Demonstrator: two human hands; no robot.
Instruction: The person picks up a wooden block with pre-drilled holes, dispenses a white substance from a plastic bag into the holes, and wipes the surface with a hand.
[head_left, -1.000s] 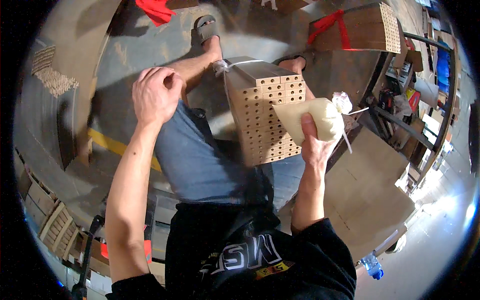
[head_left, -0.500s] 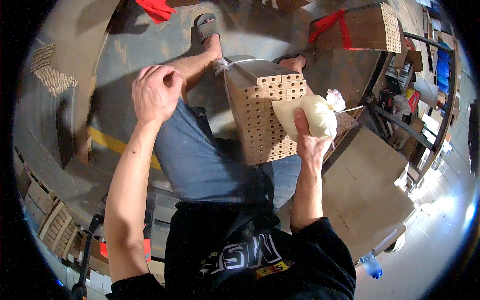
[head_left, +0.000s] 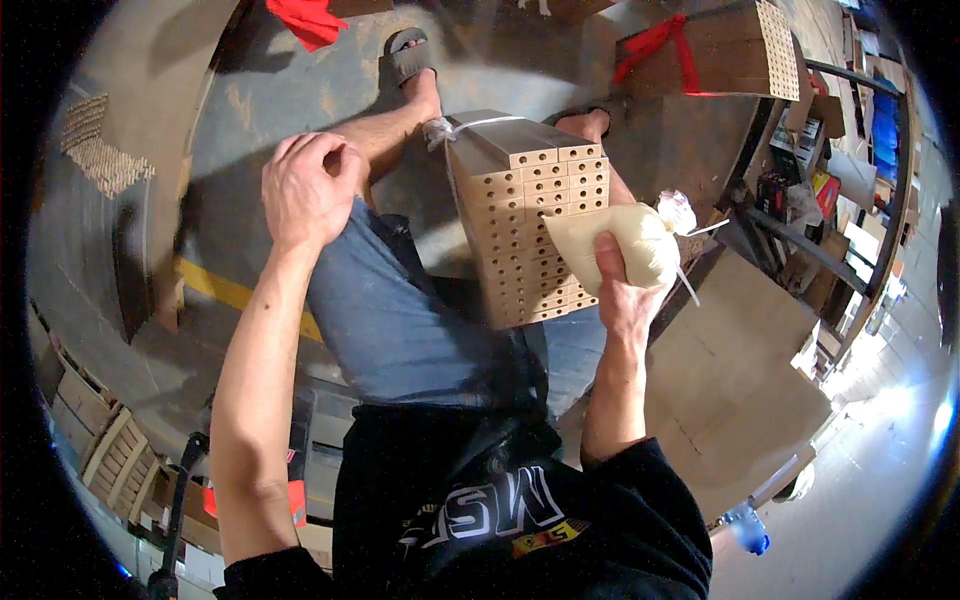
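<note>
My right hand (head_left: 622, 285) grips a tied plastic bag of pale cream paste or glue (head_left: 635, 235), thumb pressed on top. Its pointed corner lies against the drilled end of a bundle of brown wooden bars (head_left: 540, 240); whether anything comes out is too small to tell. White string (head_left: 440, 132) ties the bundle, which stands between my legs with rows of round holes facing me. Over my left knee, my left hand (head_left: 310, 190) is curled, thumb and forefinger meeting in a ring. Its other fingertips are hidden, and I cannot see anything in it.
Another bundle with a red strap (head_left: 710, 60) lies at the far right, by a metal rack (head_left: 810, 240) of mixed goods. A brown board (head_left: 735, 380) is at my right. Stacked bars (head_left: 110, 150) stand at the left, and a red cloth (head_left: 305, 22) lies at the far edge.
My right hand and the paste bag have shifted slightly toward me, and the bag's corner sits a little lower on the drilled end. My left hand stays nearly still.
</note>
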